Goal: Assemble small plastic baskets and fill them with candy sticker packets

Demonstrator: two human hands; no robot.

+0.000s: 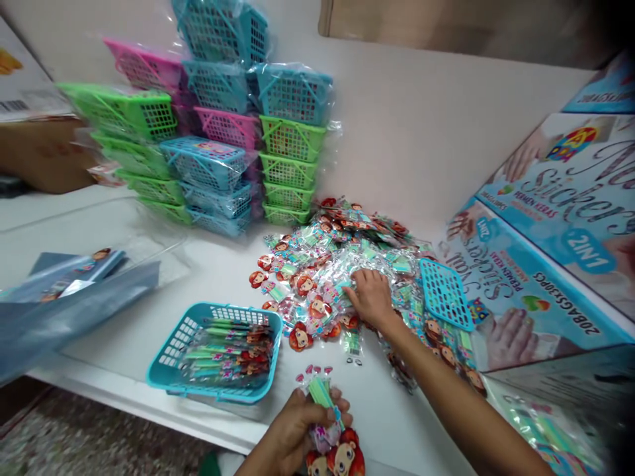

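My left hand point(312, 423), low at the front edge of the table, is closed around several small clear packets point(322, 393) with green sticks and red-haired cartoon heads. My right hand point(372, 297) reaches onto a heap of the same packets point(317, 284). Its fingers curl down over a packet there, the fingertips partly hidden. Left of the heap stands a blue plastic basket point(171, 337), holding a row of packets point(228, 354) laid side by side. A flat blue lattice lid point(446, 294) lies at the heap's right side.
Bagged green, pink and blue baskets point(292, 139) are stacked at the back left. Printed cartons point(546, 264) stand on the right. Grey plastic bags point(99, 304) lie at the left, near a brown box point(44, 152). More packets point(550, 430) are at the lower right.
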